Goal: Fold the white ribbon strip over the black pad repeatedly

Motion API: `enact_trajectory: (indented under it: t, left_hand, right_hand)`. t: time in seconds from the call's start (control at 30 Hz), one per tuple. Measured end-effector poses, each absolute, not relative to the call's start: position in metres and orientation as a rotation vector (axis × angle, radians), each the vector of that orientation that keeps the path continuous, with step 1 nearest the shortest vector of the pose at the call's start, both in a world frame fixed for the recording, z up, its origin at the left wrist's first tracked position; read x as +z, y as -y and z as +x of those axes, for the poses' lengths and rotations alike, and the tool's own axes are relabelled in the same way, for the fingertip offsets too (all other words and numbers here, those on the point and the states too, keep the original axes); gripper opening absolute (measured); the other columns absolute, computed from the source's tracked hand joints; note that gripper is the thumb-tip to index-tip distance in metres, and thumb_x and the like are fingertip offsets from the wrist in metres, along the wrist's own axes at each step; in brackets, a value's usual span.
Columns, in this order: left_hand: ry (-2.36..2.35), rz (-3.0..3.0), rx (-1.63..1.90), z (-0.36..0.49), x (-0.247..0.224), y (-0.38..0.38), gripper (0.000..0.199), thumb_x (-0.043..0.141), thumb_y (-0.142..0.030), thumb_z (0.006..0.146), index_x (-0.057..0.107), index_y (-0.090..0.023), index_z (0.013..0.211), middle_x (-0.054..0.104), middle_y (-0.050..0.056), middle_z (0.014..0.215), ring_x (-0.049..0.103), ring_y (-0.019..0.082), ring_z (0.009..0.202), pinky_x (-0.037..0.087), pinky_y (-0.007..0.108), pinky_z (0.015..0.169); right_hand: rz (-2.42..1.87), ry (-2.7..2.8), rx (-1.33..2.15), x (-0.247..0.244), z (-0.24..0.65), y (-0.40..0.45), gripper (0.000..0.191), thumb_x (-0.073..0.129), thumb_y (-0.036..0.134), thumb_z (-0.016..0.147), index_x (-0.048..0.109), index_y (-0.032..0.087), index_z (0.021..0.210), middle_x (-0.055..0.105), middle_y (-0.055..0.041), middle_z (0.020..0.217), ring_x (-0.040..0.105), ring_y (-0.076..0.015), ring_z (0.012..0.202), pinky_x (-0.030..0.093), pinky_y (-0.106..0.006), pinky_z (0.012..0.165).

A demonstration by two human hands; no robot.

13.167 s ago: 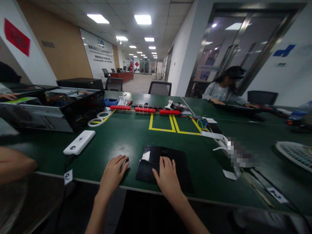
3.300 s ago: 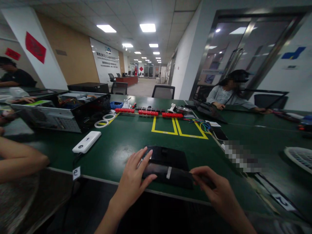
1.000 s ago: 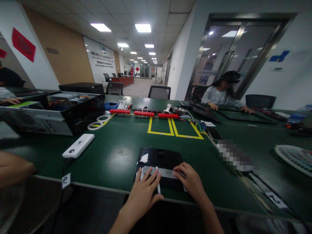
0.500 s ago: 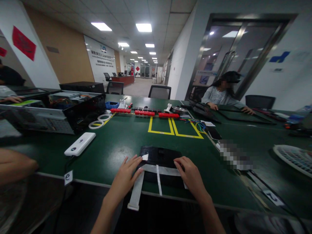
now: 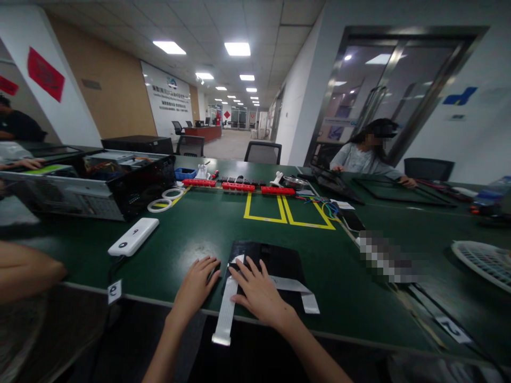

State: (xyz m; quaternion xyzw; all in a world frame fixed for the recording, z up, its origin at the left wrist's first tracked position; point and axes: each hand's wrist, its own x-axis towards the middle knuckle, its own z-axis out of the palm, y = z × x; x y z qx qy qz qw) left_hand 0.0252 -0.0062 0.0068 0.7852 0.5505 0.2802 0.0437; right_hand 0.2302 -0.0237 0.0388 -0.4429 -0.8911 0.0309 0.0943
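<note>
At 6 o'clock on the green tabletop (image 5: 171,234), nr the front edge, a blk panel (image 5: 289,260) lies flat w/ a grey ribbon cable (image 5: 227,308) across it. Cable's connector end sticks out past the edge at approx. 7 o'clock; the other end is folded down at 4 o'clock of the panel. Middle stretch is hidden under the R hand (image 5: 259,292), which lies palm down on cable + panel, fingers spread: R grip is wide, pressing flat, nothing pinched. L hand (image 5: 196,284) rests on the tabletop at 9 o'clock of the panel, just beside it, fingers together & a bit bent; can't tell if L grip has anything under it. From the panel: white power bank (image 5: 133,236) at 10 o'clock w/ a lead off its near end; 2 white rings (image 5: 159,205) touching or nearly so, approx. 10–11, next to an open PC case (image 5: 112,197). 3 red strips (image 5: 238,187) in a row, 11 to 12; yellow tape outlines (image 5: 265,217) nearer, approx. 12 to 1. Coloured wires (image 5: 328,207) at 1–2, racket-like white mesh (image 5: 485,260) at 3. Co-worker (image 5: 369,154) at approx. 2, far side, one hand at a blk frame (image 5: 403,198) lying flat.
</note>
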Motion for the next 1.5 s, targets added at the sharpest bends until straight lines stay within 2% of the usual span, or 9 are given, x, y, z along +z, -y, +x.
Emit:
enact_trajectory:
  t: [0.23, 0.37, 0.53, 1.0, 1.23, 1.33, 1.5]
  left_hand:
    - [-1.683, 2.376, 0.862, 0.024, 0.006, 0.006, 0.03, 0.049, -0.028, 0.089, 0.063, -0.021, 0.116, 0.062, 0.007, 0.124, 0.052, 0.022, 0.121, 0.034, 0.043, 0.106]
    - [-1.68, 2.372, 0.85, 0.024, 0.007, 0.006, 0.031, 0.048, -0.03, 0.09, 0.062, -0.021, 0.116, 0.062, 0.007, 0.124, 0.051, 0.022, 0.121, 0.033, 0.043, 0.106]
    - [-1.69, 2.377, 0.856, 0.024, 0.006, 0.006, 0.032, 0.048, -0.032, 0.09, 0.062, -0.021, 0.117, 0.062, 0.007, 0.125, 0.052, 0.022, 0.121, 0.033, 0.043, 0.106]
    - [-1.692, 2.401, 0.828, 0.024, 0.005, 0.006, 0.032, 0.048, -0.031, 0.09, 0.062, -0.021, 0.117, 0.061, 0.007, 0.125, 0.051, 0.023, 0.122, 0.034, 0.043, 0.106]
    - [-1.676, 2.406, 0.848, 0.022, 0.001, 0.003, 0.031, 0.049, -0.032, 0.09, 0.062, -0.021, 0.116, 0.062, 0.007, 0.124, 0.052, 0.023, 0.12, 0.034, 0.045, 0.105]
    - [-1.678, 2.414, 0.848, 0.022, 0.002, 0.003, 0.032, 0.049, -0.032, 0.09, 0.062, -0.021, 0.117, 0.062, 0.007, 0.124, 0.052, 0.023, 0.12, 0.034, 0.045, 0.105]
    - [-1.683, 2.415, 0.834, 0.022, 0.005, 0.005, 0.031, 0.049, -0.031, 0.09, 0.062, -0.02, 0.116, 0.062, 0.007, 0.124, 0.051, 0.024, 0.121, 0.035, 0.045, 0.105]
  right_hand:
    - [-1.315, 2.677, 0.173, 0.046, 0.274, 0.015, 0.064, 0.052, 0.054, 0.083, 0.034, 0.032, 0.141, 0.032, -0.0046, 0.148, 0.023, -0.029, 0.137, 0.02, -0.057, 0.108]
    - [-1.342, 2.671, 0.375, 0.053, 0.316, 0.011, 0.064, 0.051, 0.055, 0.083, 0.031, 0.035, 0.141, 0.028, -0.0032, 0.15, 0.018, -0.0264, 0.139, 0.012, -0.057, 0.11]
    - [-1.37, 2.58, 0.601, 0.057, 0.373, 0.008, 0.066, 0.053, 0.055, 0.082, 0.034, 0.032, 0.141, 0.028, -0.0053, 0.15, 0.015, -0.0232, 0.139, 0.005, -0.053, 0.111]
    - [-1.592, 2.337, 0.614, 0.05, 0.456, 0.001, 0.067, 0.061, 0.05, 0.076, 0.044, 0.026, 0.136, 0.03, -0.0103, 0.148, 0.021, -0.0271, 0.137, 0.007, -0.052, 0.112]
    - [-1.626, 2.365, 0.622, 0.049, 0.468, -0.002, 0.073, 0.059, 0.056, 0.075, 0.041, 0.025, 0.138, 0.028, -0.0112, 0.149, 0.02, -0.0277, 0.138, 0.006, -0.054, 0.112]
    - [-1.616, 2.349, 0.629, 0.049, 0.47, -0.002, 0.073, 0.06, 0.057, 0.073, 0.043, 0.024, 0.136, 0.03, -0.0103, 0.148, 0.023, -0.0287, 0.137, 0.009, -0.053, 0.112]
    - [-1.677, 2.182, 0.577, 0.055, 0.483, 0.003, 0.071, 0.061, 0.055, 0.072, 0.048, 0.02, 0.132, 0.038, -0.0106, 0.145, 0.034, -0.028, 0.132, 0.027, -0.044, 0.109]
